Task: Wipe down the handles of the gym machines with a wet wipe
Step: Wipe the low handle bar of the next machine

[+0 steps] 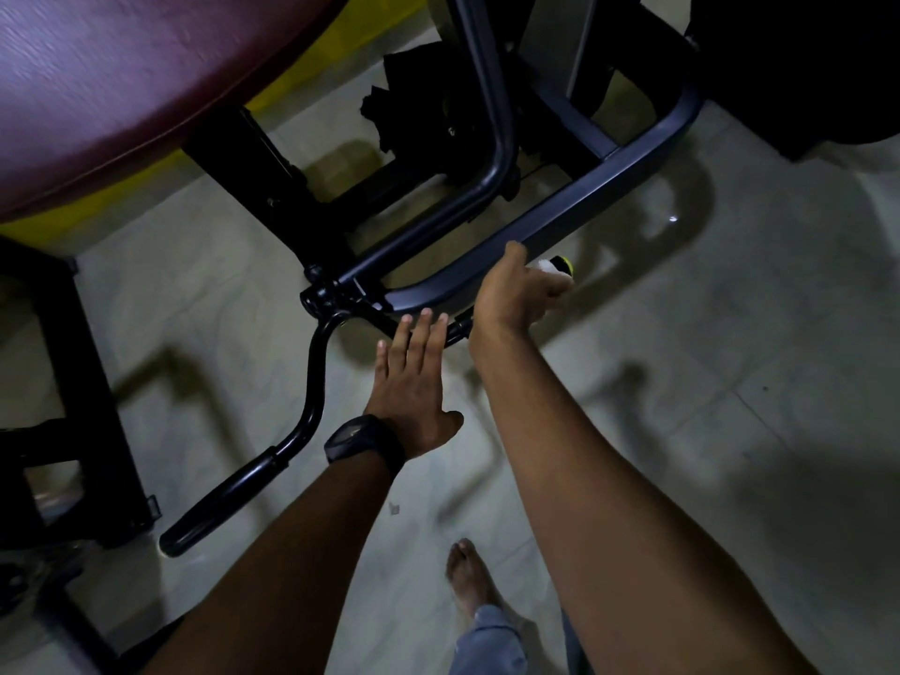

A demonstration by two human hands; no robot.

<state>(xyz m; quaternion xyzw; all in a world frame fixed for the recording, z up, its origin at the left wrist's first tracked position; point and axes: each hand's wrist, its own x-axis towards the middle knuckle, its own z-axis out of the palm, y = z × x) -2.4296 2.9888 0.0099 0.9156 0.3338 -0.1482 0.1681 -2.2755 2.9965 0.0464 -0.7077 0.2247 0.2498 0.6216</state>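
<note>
Our right hand (518, 289) is closed around the bar's (316, 377) far grip, a white wipe (545, 266), seemingly, bunched at its fingertips beside the yellow end cap (565, 263). Our left hand (414, 377) is flat, fingers straight and slightly apart, fingertips over the bar's middle.

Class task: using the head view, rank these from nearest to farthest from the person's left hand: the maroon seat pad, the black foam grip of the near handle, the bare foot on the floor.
From the left hand:
1. Black foam grip, lower left of the hand.
2. Bare foot, below on the floor.
3. Maroon seat pad, far upper left.
</note>
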